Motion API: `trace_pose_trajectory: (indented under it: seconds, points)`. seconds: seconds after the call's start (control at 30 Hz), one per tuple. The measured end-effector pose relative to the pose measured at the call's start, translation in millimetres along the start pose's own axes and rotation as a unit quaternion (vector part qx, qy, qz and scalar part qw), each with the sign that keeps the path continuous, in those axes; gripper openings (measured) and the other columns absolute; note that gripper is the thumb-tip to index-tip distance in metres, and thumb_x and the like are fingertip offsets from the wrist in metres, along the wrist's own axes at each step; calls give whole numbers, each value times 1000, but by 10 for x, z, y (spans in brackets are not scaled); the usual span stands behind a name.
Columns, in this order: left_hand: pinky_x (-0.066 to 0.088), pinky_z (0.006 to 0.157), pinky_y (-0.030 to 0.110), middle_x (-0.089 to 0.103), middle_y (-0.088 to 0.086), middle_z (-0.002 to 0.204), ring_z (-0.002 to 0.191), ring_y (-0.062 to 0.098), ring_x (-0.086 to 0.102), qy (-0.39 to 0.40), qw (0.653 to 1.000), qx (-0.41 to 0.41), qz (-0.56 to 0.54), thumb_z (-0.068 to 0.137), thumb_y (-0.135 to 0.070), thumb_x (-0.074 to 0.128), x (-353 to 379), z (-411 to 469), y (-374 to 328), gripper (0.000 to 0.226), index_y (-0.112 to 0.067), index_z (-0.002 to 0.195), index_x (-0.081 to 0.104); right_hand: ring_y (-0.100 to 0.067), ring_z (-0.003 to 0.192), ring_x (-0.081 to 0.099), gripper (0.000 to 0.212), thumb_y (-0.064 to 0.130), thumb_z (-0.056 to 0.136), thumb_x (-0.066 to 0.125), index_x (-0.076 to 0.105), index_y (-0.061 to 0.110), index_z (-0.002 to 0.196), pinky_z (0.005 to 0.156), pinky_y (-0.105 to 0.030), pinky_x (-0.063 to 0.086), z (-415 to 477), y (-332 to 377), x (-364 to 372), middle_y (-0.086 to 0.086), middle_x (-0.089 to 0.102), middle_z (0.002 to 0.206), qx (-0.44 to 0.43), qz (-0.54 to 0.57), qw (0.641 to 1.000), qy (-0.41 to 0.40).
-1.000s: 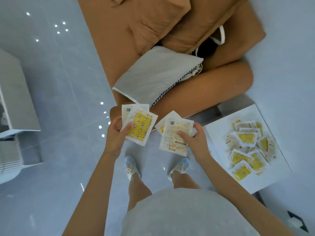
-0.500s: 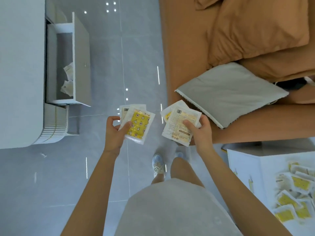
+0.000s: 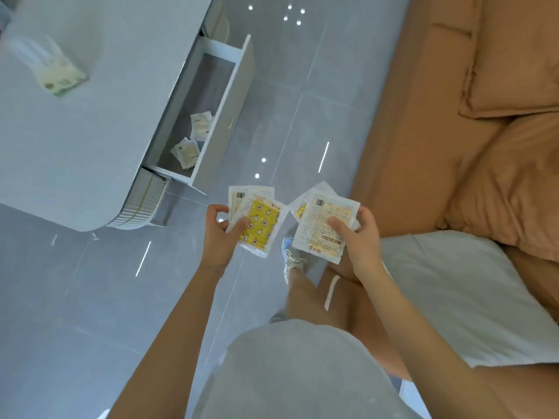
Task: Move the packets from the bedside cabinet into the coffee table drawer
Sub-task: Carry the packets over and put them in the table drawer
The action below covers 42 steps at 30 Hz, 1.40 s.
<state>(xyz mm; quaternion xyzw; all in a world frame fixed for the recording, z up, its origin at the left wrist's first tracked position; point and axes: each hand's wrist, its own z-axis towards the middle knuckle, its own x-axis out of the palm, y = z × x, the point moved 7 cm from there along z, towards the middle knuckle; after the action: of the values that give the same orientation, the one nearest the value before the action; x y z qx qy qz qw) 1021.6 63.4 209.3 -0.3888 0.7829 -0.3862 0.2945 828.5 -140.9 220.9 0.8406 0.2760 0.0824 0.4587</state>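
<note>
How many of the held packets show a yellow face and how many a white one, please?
Yellow packets: 2, one in each hand.
White packets: 3, two in the left hand, one in the right hand.
Total: 5 showing; any hidden behind cannot be counted.

Two hands show. The left hand (image 3: pixel 218 237), at 8 o'clock from centre, holds three packets (image 3: pixel 260 225), fanned. The right hand (image 3: pixel 361 240), at 4 o'clock, holds a second bunch (image 3: pixel 325 225) of at least two, perhaps three, since they overlap. One coffee table (image 3: pixel 90 140) lies at 10 o'clock, with one drawer (image 3: pixel 239 95) pulled out at 11 o'clock. Inside it lie two small clumps of pale packets (image 3: pixel 199 125), the number in each unclear. One tissue pack (image 3: pixel 57 77) sits on the table. One shoe (image 3: pixel 292 255) shows at 6 o'clock, and one grey cushion (image 3: pixel 469 297) at 4 o'clock.
</note>
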Motion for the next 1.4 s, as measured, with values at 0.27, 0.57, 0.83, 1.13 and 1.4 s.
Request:
trace_pose_trajectory:
  seconds: [0.27, 0.57, 0.83, 1.13, 1.4]
  points:
    - [58, 58, 25, 67, 12, 101, 73, 18, 70, -123, 986, -50, -98, 90, -16, 62, -332, 831, -331, 30, -17, 107, 37, 2, 73, 69, 32, 1, 84, 68, 50, 8, 109, 56, -14, 53, 1008, 849, 965, 5, 66, 92, 0, -38, 994, 99]
    - [58, 58, 27, 67, 11, 98, 74, 20, 69, -209, 959, -96, -166, 91, -13, 61, -820, 1917, -487, 30, -16, 108, 37, -3, 72, 69, 30, 7, 81, 73, 53, 21, 99, 53, -16, 53, 2101, 1488, 2298, 4, 68, 93, -5, -111, 979, 171]
    - [56, 65, 29, 62, 11, 111, 78, 16, 66, -261, 914, -195, -242, 92, -17, 59, -1244, 3028, -517, 32, -18, 114, 37, -14, 90, 68, 33, 6, 81, 72, 54, 13, 107, 61, -19, 56, 3068, 1854, 3292, -2, 67, 103, 20, -153, 970, 190]
    - [58, 61, 31, 60, 13, 109, 78, 22, 66, -270, 891, -265, -250, 93, -13, 57, -1374, 3922, -251, 29, -17, 108, 32, -8, 84, 65, 25, 12, 81, 73, 54, 15, 98, 62, -20, 56, 4081, 1840, 4348, 6, 64, 93, -5, -297, 921, 252]
    - [54, 63, 27, 59, 14, 108, 77, 16, 62, -320, 867, -311, -223, 90, -9, 61, -1231, 4451, 456, 30, -14, 107, 37, -3, 79, 62, 25, 16, 84, 70, 53, 13, 103, 52, -13, 50, 4998, 1279, 5055, 9, 62, 92, 20, -360, 882, 304]
